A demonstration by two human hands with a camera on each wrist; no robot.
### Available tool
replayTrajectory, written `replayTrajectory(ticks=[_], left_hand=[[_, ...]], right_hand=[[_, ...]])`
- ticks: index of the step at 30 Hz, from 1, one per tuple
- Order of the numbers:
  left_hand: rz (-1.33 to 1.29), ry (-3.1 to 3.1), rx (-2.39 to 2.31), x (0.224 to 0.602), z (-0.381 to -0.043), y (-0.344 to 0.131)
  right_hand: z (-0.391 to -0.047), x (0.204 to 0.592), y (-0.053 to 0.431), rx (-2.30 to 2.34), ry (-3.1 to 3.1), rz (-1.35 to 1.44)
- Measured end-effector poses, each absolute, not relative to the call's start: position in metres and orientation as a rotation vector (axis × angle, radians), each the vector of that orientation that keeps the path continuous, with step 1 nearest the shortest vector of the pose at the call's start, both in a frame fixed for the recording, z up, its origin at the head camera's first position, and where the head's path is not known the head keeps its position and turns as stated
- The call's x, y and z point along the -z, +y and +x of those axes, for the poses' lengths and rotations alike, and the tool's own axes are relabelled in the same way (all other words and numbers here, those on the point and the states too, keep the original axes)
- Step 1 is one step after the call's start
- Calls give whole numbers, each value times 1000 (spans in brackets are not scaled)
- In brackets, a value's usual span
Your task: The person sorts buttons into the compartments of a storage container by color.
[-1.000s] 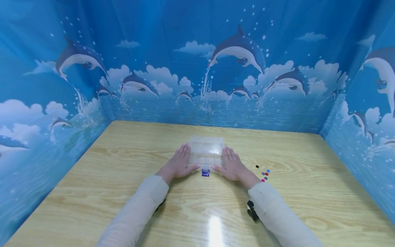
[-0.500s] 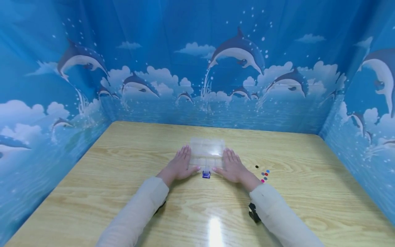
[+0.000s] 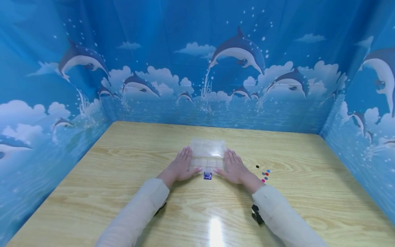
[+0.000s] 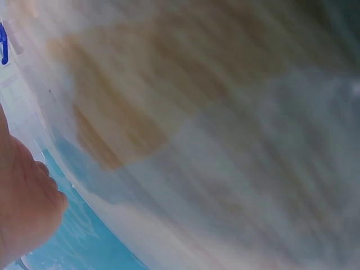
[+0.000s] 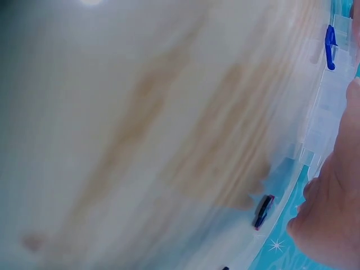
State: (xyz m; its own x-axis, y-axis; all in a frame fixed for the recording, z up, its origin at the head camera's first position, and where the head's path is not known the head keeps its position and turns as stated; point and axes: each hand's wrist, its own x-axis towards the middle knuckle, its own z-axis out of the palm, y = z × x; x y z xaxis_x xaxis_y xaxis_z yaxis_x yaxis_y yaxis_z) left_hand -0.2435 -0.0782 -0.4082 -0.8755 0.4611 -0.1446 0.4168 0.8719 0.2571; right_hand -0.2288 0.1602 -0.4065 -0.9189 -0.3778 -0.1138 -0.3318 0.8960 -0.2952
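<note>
A clear plastic box (image 3: pixel 208 163) with a blue-purple latch (image 3: pixel 207 176) at its front lies on the wooden table, its transparent lid (image 3: pixel 208 147) apparently tipped back. My left hand (image 3: pixel 182 166) lies along the box's left side, fingers straight and pointing away from me, thumb reaching toward the front edge. On the opposite side, my right hand (image 3: pixel 234 169) mirrors it, thumb close to the latch. The right wrist view shows the same latch (image 5: pixel 330 48) and part of the right hand (image 5: pixel 332 208). In the left wrist view, part of the left hand (image 4: pixel 28 202) appears at the edge.
Several small round coloured discs (image 3: pixel 265 174) lie on the table right of my right hand, with a black one (image 3: pixel 257 166) slightly apart. A blue dolphin-print curtain (image 3: pixel 210 68) surrounds the table's back and sides.
The box has slid slightly toward me and a little to the right, and both hands have moved along with it. The discs stay where they were.
</note>
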Motion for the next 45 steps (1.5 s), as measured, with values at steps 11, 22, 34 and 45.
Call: replayTrajectory(ticks=[11,22,34,45], left_hand=[[670,2839,-333,407,-240,-77],[668,2828,-316,402,-234,-74],[663,2836,-312,406,-230,-72],[678,2843,-309,404,-226,-70]], right_hand=[[-226,405,162,427,2882,-549],[-223,408,164,395,2892,-560],[-218,408,167,384,2918,-574],[-214,409,169,383,2932,-597]])
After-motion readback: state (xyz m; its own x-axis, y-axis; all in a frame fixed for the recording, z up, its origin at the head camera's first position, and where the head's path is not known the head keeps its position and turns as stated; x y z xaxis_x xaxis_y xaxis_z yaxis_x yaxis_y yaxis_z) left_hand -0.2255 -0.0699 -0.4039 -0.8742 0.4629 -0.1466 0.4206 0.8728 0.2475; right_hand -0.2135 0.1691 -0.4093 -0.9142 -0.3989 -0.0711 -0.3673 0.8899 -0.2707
